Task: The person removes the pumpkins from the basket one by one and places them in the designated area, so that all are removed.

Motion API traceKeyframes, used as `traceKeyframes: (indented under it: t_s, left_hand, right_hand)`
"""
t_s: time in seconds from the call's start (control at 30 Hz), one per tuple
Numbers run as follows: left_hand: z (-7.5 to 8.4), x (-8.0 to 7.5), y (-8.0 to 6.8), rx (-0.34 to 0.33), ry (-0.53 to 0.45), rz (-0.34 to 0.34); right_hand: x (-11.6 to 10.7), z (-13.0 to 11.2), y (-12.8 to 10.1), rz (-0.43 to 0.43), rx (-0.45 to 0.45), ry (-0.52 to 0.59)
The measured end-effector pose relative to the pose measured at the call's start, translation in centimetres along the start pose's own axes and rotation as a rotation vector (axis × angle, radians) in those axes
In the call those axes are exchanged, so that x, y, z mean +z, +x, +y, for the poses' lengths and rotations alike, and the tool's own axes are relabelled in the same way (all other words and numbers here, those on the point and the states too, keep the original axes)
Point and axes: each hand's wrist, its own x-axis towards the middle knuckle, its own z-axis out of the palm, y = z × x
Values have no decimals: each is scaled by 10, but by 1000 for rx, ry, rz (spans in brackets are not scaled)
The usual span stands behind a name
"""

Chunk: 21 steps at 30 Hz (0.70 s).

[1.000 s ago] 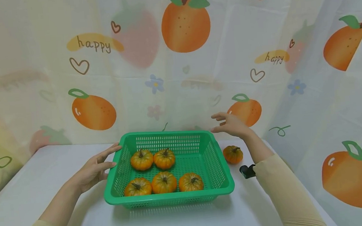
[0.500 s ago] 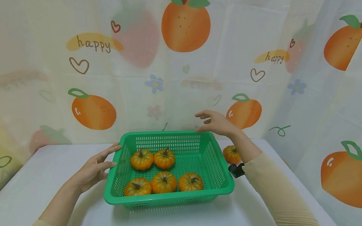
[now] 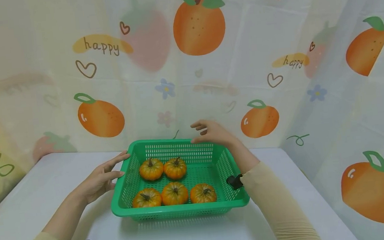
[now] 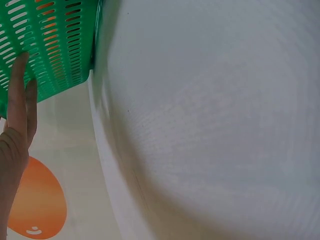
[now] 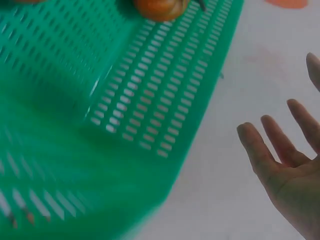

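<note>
A green plastic basket with slotted walls sits on the white table. Inside are several small orange pumpkins: two toward the back left, among them one pumpkin, and a front row with a pumpkin at its right end. My left hand rests with extended fingers against the basket's left side; the left wrist view shows its fingertips on the slotted wall. Over the back rim, right of centre, hovers my right hand, its fingers spread and holding nothing. The lone pumpkin right of the basket is hidden behind the right forearm.
A curtain printed with fruit and hearts hangs behind the table and along its right side. Black wrist cameras sit on both sleeves, the right camera overlapping the basket's right wall in the head view.
My right hand has moved left, from beyond the basket's back right corner to over the back rim. Its forearm now covers the outside pumpkin. The left hand stays in place.
</note>
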Motion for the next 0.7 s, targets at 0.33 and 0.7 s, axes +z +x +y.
traceKeyframes:
  t_s: [0.33,0.7]
  left_hand:
    - [0,0,0,2,4,2]
    - [-2,-1,1,-6,-2,18]
  right_hand:
    - [26,-11,14,-60,34,-62]
    - [51,-11,27,-133,66,34]
